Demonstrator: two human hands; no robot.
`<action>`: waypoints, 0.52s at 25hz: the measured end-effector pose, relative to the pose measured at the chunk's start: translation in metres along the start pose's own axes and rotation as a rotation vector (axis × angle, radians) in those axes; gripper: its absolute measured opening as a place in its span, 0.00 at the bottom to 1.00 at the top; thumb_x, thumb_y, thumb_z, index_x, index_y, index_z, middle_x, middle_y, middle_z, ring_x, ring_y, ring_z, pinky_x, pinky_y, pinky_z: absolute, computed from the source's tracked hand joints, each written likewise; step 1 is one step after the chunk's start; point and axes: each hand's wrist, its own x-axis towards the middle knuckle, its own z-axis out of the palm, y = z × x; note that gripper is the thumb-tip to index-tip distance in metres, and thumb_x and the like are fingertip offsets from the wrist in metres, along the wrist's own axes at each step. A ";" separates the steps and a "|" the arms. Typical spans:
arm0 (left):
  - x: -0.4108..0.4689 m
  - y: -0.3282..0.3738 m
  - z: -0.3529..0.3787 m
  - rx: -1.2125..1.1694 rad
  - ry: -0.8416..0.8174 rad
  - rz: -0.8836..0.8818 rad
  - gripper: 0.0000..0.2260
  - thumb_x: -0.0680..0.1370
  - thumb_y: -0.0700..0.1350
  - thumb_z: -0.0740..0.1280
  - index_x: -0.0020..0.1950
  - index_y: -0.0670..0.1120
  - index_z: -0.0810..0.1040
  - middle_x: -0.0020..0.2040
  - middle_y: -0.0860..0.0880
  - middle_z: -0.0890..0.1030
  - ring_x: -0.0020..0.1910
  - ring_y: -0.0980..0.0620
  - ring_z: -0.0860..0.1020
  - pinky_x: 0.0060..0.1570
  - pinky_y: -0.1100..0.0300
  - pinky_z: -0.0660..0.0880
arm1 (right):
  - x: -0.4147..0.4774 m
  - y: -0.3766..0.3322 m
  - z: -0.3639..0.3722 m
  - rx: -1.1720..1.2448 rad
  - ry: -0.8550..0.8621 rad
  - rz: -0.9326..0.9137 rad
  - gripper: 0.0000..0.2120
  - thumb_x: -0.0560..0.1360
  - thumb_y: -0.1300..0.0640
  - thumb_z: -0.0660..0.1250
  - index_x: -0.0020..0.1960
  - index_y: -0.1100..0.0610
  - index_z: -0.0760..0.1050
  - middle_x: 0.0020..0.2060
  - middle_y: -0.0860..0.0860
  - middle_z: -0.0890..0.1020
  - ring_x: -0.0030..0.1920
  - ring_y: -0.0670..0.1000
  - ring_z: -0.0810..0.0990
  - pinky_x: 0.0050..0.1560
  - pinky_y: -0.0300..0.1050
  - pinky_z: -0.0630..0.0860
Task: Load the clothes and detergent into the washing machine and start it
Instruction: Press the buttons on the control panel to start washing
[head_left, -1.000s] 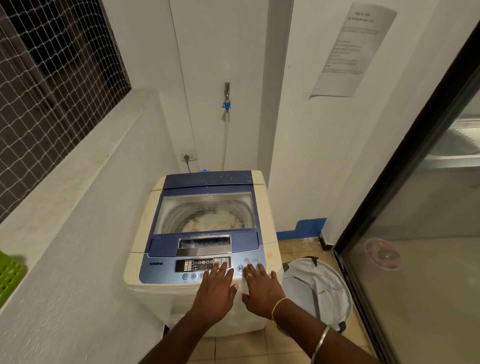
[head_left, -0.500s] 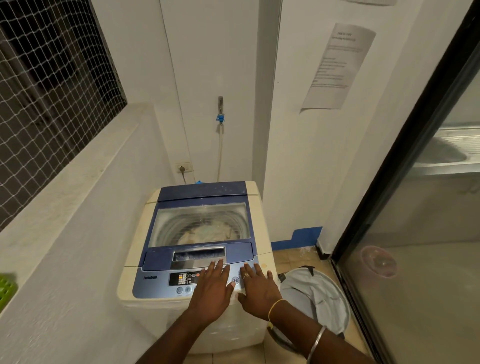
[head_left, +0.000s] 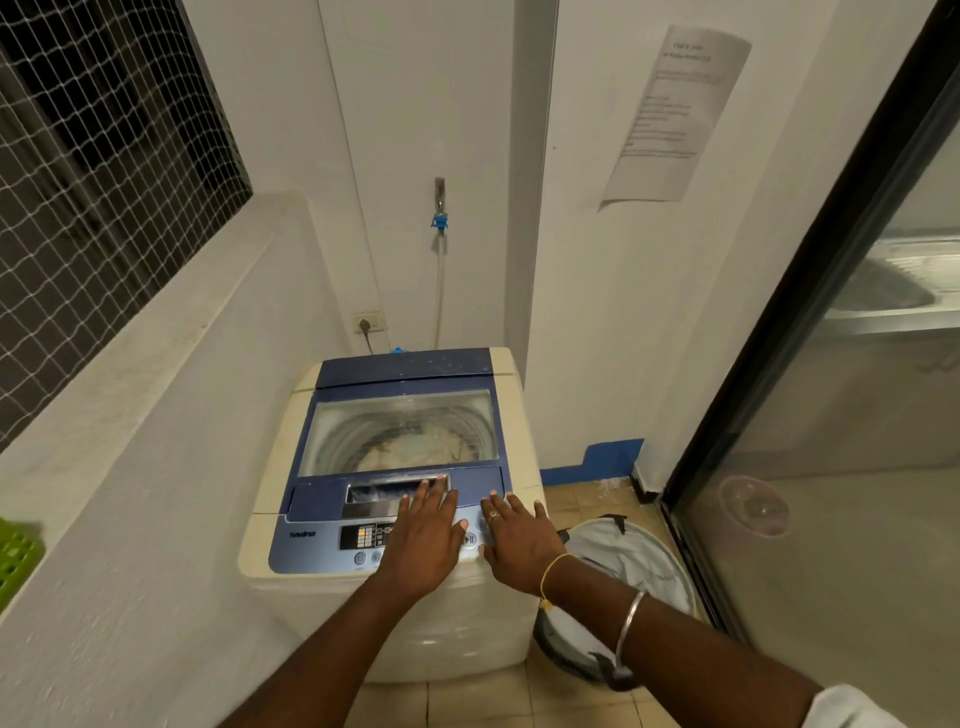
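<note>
- Fingers of the left hand (head_left: 423, 535) lie straight and flat and hold nothing. The palm covers the middle of the control panel (head_left: 322, 545), and the fingertips (head_left: 424, 493) reach the handle recess (head_left: 379, 491) at the front of the lid (head_left: 405, 369).
- Right hand (head_left: 519, 540) is likewise flat and open, gripping nothing. It rests on the panel's right end, just beside the left hand.
- Start button (head_left: 470, 539) (the round one with a play-pause mark) shows in the gap between the two thumbs. Both thumbs are just beside it, and I cannot tell whether either touches it. A press would seem to need only a small sideways shift of a thumb.
- Panel runs left to right along the front of the washing machine (head_left: 467, 639), so its other buttons lie left of the left hand.
- Lid is down, and the clothes (head_left: 415, 452) show as a pale heap in the drum through the window. No detergent is visible.
- Laundry basket (head_left: 623, 561) sits on the floor to the machine's right.
</note>
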 end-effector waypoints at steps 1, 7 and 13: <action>0.000 0.000 -0.001 -0.002 0.004 0.003 0.26 0.85 0.55 0.51 0.82 0.48 0.55 0.82 0.46 0.53 0.81 0.45 0.51 0.78 0.47 0.49 | 0.000 0.000 0.002 0.000 -0.020 0.001 0.33 0.82 0.47 0.55 0.81 0.56 0.46 0.81 0.54 0.53 0.79 0.58 0.54 0.76 0.64 0.53; 0.000 -0.004 0.003 -0.001 -0.015 -0.017 0.25 0.85 0.52 0.53 0.81 0.46 0.57 0.82 0.45 0.55 0.81 0.44 0.52 0.78 0.45 0.51 | 0.005 -0.012 0.016 -0.074 -0.149 -0.006 0.34 0.76 0.53 0.63 0.80 0.56 0.55 0.79 0.53 0.58 0.77 0.58 0.59 0.73 0.66 0.58; -0.011 -0.014 0.017 0.036 -0.045 -0.021 0.23 0.84 0.49 0.56 0.78 0.46 0.62 0.81 0.44 0.58 0.80 0.42 0.54 0.77 0.44 0.53 | 0.006 -0.029 0.030 -0.119 -0.212 -0.031 0.28 0.77 0.53 0.61 0.76 0.57 0.63 0.80 0.54 0.58 0.69 0.60 0.73 0.68 0.61 0.67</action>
